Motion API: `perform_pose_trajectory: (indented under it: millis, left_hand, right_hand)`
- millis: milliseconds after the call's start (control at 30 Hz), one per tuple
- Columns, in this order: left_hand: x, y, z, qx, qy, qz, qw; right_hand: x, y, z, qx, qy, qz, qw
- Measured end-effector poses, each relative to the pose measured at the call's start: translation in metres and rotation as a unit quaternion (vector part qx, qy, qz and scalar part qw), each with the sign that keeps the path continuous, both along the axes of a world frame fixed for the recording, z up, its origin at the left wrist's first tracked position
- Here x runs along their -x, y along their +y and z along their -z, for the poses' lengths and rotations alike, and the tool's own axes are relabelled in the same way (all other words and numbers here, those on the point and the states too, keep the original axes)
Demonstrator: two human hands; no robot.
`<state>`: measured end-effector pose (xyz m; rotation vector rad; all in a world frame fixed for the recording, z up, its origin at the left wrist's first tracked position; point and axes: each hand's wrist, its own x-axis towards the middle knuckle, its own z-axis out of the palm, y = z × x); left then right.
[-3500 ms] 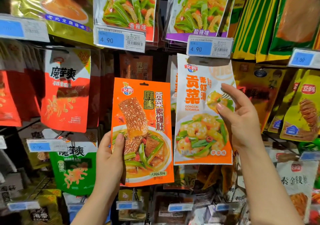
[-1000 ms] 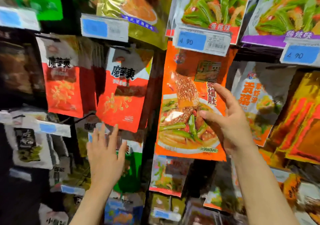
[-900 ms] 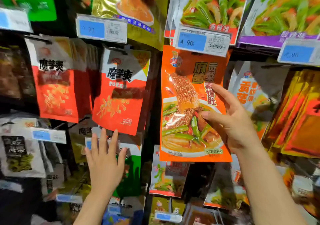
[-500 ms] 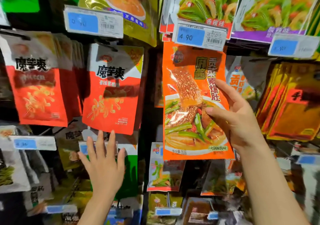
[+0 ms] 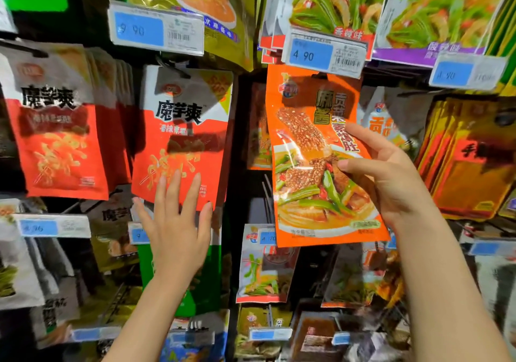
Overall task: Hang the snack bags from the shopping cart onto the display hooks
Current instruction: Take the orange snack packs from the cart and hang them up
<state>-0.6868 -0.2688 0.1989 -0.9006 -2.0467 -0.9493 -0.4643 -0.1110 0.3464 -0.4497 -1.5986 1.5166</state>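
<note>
On the left of the rack, two rows of red-and-white foil snack bags (image 5: pixel 57 127) hang full on their pegs, nothing to do there. Left hand (image 5: pixel 178 227) is up in front of the lower edge of the nearer red-and-white bag (image 5: pixel 181 138), fingers straight and spread, holding nothing; can't tell if it touches the bag or just hovers. Centre: glossy orange plastic snack bag printed with a sesame-and-green-bean dish (image 5: pixel 315 160) sits under the white-and-blue 4.90 price tag (image 5: pixel 324 54), its top edge tucked up behind the tag. Hook and hang-hole are hidden by the tag, so can't confirm it's threaded; the bag hangs skewed and buckled, so my guess is not seated yet or only just. More orange bags (image 5: pixel 258 127) hang behind it on the same slot. Right hand (image 5: pixel 391 177) pinches the orange bag at its right edge, thumb on the front, fingers behind. Right of that: white-and-orange bags (image 5: pixel 382 121), then yellow ones (image 5: pixel 469 160), already hung. Cart not in view, so remaining stock unknown. Status: one bag at the hook, release pending.
</note>
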Motion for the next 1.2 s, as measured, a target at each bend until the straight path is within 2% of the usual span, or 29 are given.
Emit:
perform_pose_trajectory:
  millis: [133,300,500,567,633,833,1067,1200]
  left_hand:
    - [0.005,0.003,0.011,0.022,0.008,-0.008,1.0]
    - [0.01,-0.003,0.04,0.058,0.013,-0.032,0.998]
    - [0.019,-0.006,0.044,0.088,0.017,-0.015,0.996]
    - [0.02,-0.008,0.045,0.098,0.015,-0.01,0.995]
    - [0.02,-0.009,0.045,0.112,0.008,-0.005,0.994]
    - [0.006,-0.009,0.033,0.096,-0.034,0.024,0.995]
    - [-0.06,0.036,0.012,0.025,-0.006,0.188,0.982]
    - [-0.11,0.069,0.007,0.015,-0.039,0.325,0.945]
  right_hand:
    - [0.029,0.019,0.01,-0.041,-0.069,0.066,0.995]
    - [0.073,0.037,0.013,-0.068,-0.09,0.097,0.989]
    - [0.124,0.062,0.021,-0.078,-0.153,0.125,0.977]
    - [0.132,0.071,0.025,-0.14,-0.206,0.167,0.954]
    - [0.137,0.081,0.028,-0.217,-0.275,0.213,0.912]
    - [0.131,0.096,0.036,-0.25,-0.31,0.219,0.891]
    - [0.065,0.084,0.052,-0.25,-0.287,0.188,0.905]
    - [-0.007,0.077,0.056,-0.217,-0.244,0.143,0.934]
